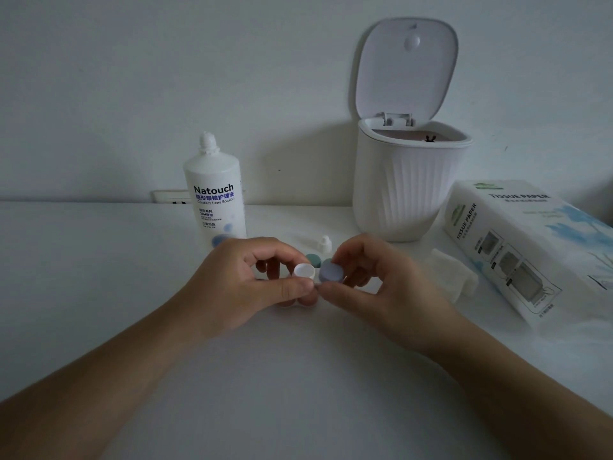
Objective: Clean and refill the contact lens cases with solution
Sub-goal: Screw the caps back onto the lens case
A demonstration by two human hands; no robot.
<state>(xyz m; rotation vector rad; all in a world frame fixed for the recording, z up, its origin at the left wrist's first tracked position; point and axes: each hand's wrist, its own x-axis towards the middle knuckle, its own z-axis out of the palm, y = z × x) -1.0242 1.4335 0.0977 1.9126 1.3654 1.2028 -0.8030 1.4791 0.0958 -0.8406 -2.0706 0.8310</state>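
Note:
A contact lens case [305, 271] with a white cap on its left well is pinched in my left hand [245, 280], just above the white table [99, 260]. My right hand [371, 277] grips the blue-grey cap [331, 272] on the case's right well. Behind the hands a second case with a green cap [313, 259] lies on the table, mostly hidden. The uncapped Natouch solution bottle [215, 190] stands upright at the back left. Its small white cap [325, 244] lies behind the hands.
A white ribbed desk bin [408, 184] with its lid flipped up stands at the back right. A tissue paper pack [524, 247] lies at the right, with a folded white tissue [454, 277] beside it. A wall socket [172, 196] sits behind the bottle.

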